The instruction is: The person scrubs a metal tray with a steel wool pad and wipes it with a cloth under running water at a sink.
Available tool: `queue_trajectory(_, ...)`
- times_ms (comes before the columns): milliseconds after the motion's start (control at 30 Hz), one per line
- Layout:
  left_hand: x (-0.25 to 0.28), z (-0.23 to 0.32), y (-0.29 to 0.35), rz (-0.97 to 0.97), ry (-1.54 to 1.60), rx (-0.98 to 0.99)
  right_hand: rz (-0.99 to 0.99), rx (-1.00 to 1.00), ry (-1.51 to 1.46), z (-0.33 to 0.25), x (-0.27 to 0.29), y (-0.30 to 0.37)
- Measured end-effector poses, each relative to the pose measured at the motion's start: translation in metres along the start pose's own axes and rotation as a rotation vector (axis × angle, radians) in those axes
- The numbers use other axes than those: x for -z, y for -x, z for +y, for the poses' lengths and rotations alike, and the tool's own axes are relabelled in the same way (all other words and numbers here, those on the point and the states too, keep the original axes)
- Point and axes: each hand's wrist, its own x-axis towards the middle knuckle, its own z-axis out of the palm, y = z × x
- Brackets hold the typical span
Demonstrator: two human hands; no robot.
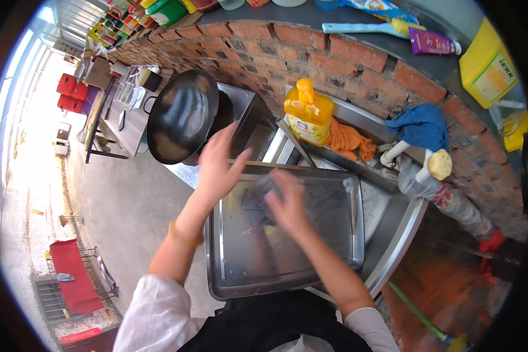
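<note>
Head view, left hand: the left hand is slightly blurred above the tray's far left corner, thumb and fingers apart, with no object visible between them; I cannot tell whether it touches the rim.
Head view, right hand: the right hand is more blurred, above the tray's middle, to the right of the left hand and a little nearer the body; its thumb and fingers look apart, but I cannot tell whether it grips anything.
Tray: the shallow rectangular metal tray lies beneath both hands, reaching from near the left fingertips back toward the black apron; its inside looks wet and shiny.
Left wrist: an amber-coloured band circles it, just behind the left hand.
Beyond the left hand: a black wok is tilted, its dark inside showing.
Beyond the right hand: a yellow pump bottle stands upright, with an orange bundle just beside it.
Right of the right hand: the curved edge of a metal basin; farther out, a blue cloth hangs near white pipes.
Well beyond both hands: a light blue brush and a purple tube lie on a dark ledge above a brick wall.
</note>
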Motion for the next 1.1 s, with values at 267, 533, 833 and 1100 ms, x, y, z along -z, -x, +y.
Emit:
queue_trajectory(267,0.01,-0.026,0.188,-0.198,0.217,0.8,0.089,-0.319,0.77,0.189,-0.003,0.088)
queue_trajectory(533,0.002,-0.024,0.177,-0.143,0.241,0.796,0.001,-0.238,0.518,0.073,-0.09,0.05)
queue_trajectory(833,0.001,-0.031,0.181,-0.116,0.309,0.77,0.165,0.026,0.567,0.141,-0.057,0.013)
queue_trajectory(1100,0.002,-0.034,0.184,-0.146,0.334,0.786,0.705,-0.587,0.391,0.222,0.008,0.008)
